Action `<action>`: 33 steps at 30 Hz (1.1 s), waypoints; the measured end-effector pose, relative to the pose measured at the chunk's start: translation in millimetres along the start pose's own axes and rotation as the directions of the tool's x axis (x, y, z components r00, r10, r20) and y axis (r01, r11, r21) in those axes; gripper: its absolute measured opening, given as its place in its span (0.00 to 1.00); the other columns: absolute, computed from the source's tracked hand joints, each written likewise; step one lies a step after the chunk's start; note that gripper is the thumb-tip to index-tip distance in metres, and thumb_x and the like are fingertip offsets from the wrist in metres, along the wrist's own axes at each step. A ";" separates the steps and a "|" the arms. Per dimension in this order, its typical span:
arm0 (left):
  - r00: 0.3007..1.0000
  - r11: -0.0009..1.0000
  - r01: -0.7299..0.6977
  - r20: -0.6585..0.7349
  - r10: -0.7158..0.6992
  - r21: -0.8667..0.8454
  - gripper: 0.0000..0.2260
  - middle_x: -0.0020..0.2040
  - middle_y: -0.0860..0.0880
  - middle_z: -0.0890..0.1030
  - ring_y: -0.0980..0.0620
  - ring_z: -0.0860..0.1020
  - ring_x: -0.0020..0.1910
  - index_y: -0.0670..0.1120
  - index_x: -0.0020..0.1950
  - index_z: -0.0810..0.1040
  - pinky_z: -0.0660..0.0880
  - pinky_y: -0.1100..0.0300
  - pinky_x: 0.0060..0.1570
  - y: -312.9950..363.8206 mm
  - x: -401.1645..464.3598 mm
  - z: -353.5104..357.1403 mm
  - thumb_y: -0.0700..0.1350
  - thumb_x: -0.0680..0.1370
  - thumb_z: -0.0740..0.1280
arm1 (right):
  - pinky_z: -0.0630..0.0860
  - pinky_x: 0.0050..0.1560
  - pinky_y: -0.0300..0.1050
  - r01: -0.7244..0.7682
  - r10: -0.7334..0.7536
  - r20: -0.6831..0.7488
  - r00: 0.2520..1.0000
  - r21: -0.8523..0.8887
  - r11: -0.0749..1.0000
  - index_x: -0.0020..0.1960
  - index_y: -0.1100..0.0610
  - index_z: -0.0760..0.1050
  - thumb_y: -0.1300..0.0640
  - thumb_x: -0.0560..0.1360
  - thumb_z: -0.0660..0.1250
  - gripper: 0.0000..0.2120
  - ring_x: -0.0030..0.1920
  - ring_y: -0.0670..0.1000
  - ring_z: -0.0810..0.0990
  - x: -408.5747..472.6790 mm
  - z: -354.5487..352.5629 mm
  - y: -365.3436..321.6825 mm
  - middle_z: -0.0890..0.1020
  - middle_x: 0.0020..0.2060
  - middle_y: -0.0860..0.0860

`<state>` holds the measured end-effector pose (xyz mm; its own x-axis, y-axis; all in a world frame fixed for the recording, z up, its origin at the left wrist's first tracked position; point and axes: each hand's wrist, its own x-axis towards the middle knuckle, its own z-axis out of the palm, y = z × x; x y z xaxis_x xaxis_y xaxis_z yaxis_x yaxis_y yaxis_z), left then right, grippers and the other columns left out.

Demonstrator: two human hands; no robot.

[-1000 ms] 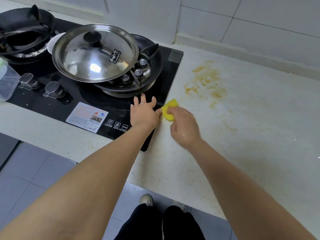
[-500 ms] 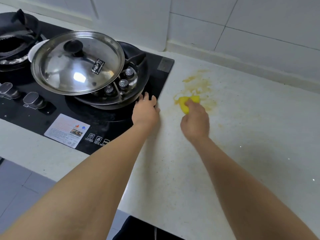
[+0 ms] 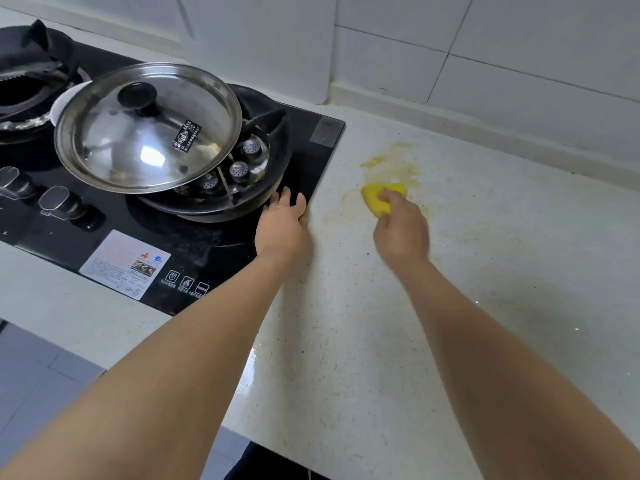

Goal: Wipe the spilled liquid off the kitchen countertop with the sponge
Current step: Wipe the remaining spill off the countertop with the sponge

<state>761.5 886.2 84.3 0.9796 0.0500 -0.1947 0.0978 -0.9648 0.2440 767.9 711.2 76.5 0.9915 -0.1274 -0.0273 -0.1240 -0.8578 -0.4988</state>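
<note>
My right hand [image 3: 401, 230] gripped the sponge [image 3: 377, 199], fingers curled over its near edge, on the spill [image 3: 398, 164]. Left hand [image 3: 282, 230] lay flat, fingers straight, on the stove [image 3: 304, 174] edge.

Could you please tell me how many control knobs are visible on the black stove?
2. One knob sits on the stove's front, below the steel lid; the other knob is to its left, cut by the frame edge. More may lie out of view beyond it.

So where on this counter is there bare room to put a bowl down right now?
Bare countertop lies right of the right hand, out to the wall, and near the front edge between the forearms. Crowded: the spill beyond the sponge, and the hob under the left hand.
</note>
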 end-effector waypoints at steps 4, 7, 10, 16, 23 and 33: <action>1.000 1.000 0.008 -0.022 -0.009 -0.025 0.20 0.77 0.43 0.54 0.43 0.50 0.76 0.45 0.75 0.59 0.56 0.52 0.72 -1.5 1.5 4.8 0.40 0.83 0.51 | 0.65 0.66 0.50 0.366 -0.374 0.130 0.918 0.080 0.927 0.65 0.57 0.71 0.66 0.73 0.57 0.21 0.66 0.57 0.70 -32.0 15.1 -9.2 0.75 0.64 0.55; 1.000 0.999 0.026 0.017 -0.025 -0.044 0.20 0.77 0.43 0.54 0.42 0.49 0.76 0.45 0.76 0.59 0.55 0.51 0.73 1.9 1.9 1.3 0.41 0.83 0.51 | 0.67 0.63 0.49 0.142 -0.145 0.064 0.987 0.049 0.989 0.67 0.55 0.68 0.66 0.74 0.57 0.23 0.63 0.58 0.72 -7.1 -3.1 11.0 0.74 0.63 0.56; 0.997 0.996 0.059 0.055 -0.056 -0.062 0.20 0.77 0.43 0.53 0.41 0.49 0.76 0.44 0.76 0.58 0.58 0.49 0.71 10.3 0.1 -5.4 0.44 0.83 0.52 | 0.68 0.62 0.50 0.011 -0.011 -0.011 1.000 0.004 1.000 0.67 0.57 0.68 0.67 0.73 0.57 0.23 0.61 0.60 0.72 -4.5 -6.3 7.7 0.75 0.62 0.59; 0.989 0.998 -0.034 0.139 0.041 -0.048 0.25 0.78 0.43 0.49 0.42 0.49 0.77 0.41 0.76 0.54 0.55 0.51 0.73 32.4 3.3 -7.9 0.49 0.82 0.56 | 0.70 0.60 0.49 0.005 -0.005 0.015 1.000 0.031 0.999 0.68 0.53 0.68 0.65 0.74 0.57 0.23 0.60 0.59 0.74 -2.5 -18.3 33.1 0.75 0.62 0.58; 0.983 1.000 -0.012 0.182 0.016 -0.023 0.36 0.77 0.44 0.52 0.44 0.47 0.77 0.42 0.75 0.58 0.54 0.50 0.74 59.1 12.1 -4.3 0.62 0.75 0.63 | 0.65 0.64 0.48 0.144 -0.143 0.019 0.990 -0.060 0.988 0.68 0.55 0.67 0.65 0.74 0.58 0.23 0.65 0.58 0.71 -1.7 -18.2 42.0 0.73 0.66 0.57; 0.986 0.996 -0.002 0.164 0.016 -0.086 0.44 0.78 0.45 0.48 0.47 0.48 0.77 0.40 0.77 0.52 0.58 0.53 0.73 66.2 21.1 12.5 0.63 0.72 0.67 | 0.64 0.64 0.48 0.046 -0.048 -0.021 0.999 -0.063 0.997 0.69 0.55 0.66 0.65 0.74 0.57 0.23 0.66 0.56 0.69 14.6 -23.2 50.9 0.71 0.67 0.55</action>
<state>786.5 820.1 84.5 0.9390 -0.0086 -0.3439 0.1104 -0.9392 0.3250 775.1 654.1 70.8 0.9952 -0.0969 0.0150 -0.0803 -0.8926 -0.4437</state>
